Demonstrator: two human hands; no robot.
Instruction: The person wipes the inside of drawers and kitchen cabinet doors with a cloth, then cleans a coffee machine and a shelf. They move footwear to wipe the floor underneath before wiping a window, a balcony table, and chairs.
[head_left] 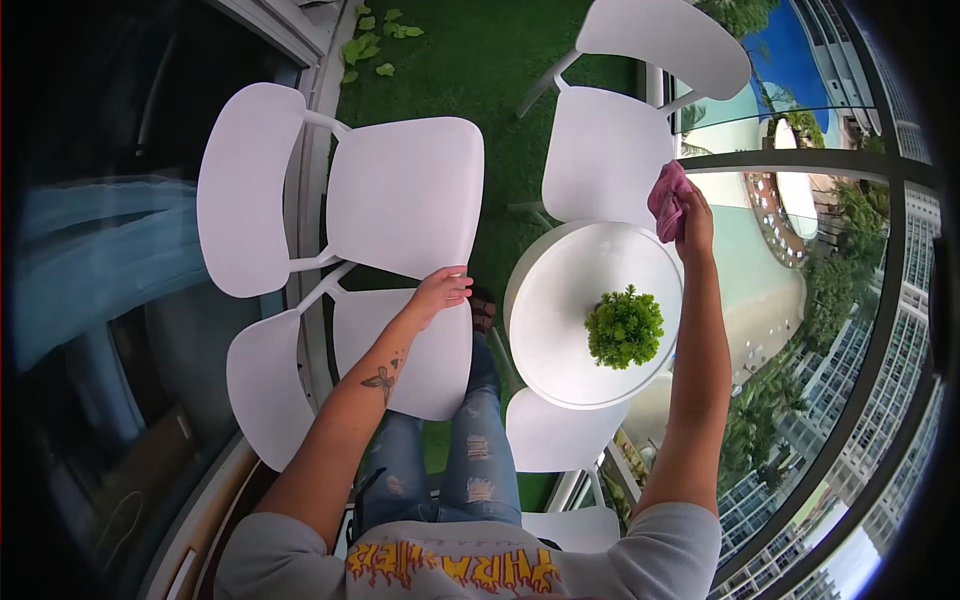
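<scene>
Head view: right hand (pixel 695 228) has its fingers closed around a crumpled pink cloth (pixel 666 200) at the far rim of a round white table (pixel 560 300). A green plant (pixel 624 326) sits mid-table. Left hand (pixel 440 292), fingers loosely curled and holding nothing, is where two white chairs (pixel 405 195) meet. The chairs crowd the table, with a narrow strip of grass (pixel 480 70) between.

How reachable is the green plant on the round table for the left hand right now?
Probably yes: the left hand is empty, beside a white chair, with only bare tabletop before the green plant.
</scene>
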